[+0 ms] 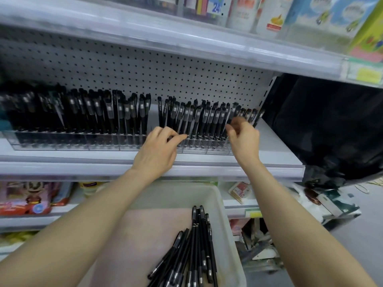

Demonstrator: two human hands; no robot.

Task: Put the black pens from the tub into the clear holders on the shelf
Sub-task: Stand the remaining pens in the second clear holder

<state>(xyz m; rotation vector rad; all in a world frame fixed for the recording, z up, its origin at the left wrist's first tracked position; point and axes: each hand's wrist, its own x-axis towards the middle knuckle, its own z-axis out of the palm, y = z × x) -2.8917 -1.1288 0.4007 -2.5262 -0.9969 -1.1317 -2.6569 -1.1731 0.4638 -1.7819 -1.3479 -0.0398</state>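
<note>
Black pens (194,251) lie in a loose bundle in the white tub (220,201) below my arms. On the shelf (62,169), clear holders (68,142) carry rows of upright black pens (97,114). My left hand (158,149) reaches into the right-hand clear holder (199,149), thumb and forefinger pinched at the lower part of a pen standing there. My right hand (245,138) is at the holder's right end, its fingers curled around a leaning pen (232,113). A small gap in the pen rows shows just left of my left hand.
A white pegboard (165,77) backs the shelf. The shelf above (186,40) holds boxes and packs. A black plastic bag (331,129) hangs at the right. Coloured packets (27,200) sit on the lower shelf at left, and clutter lies on the floor at right.
</note>
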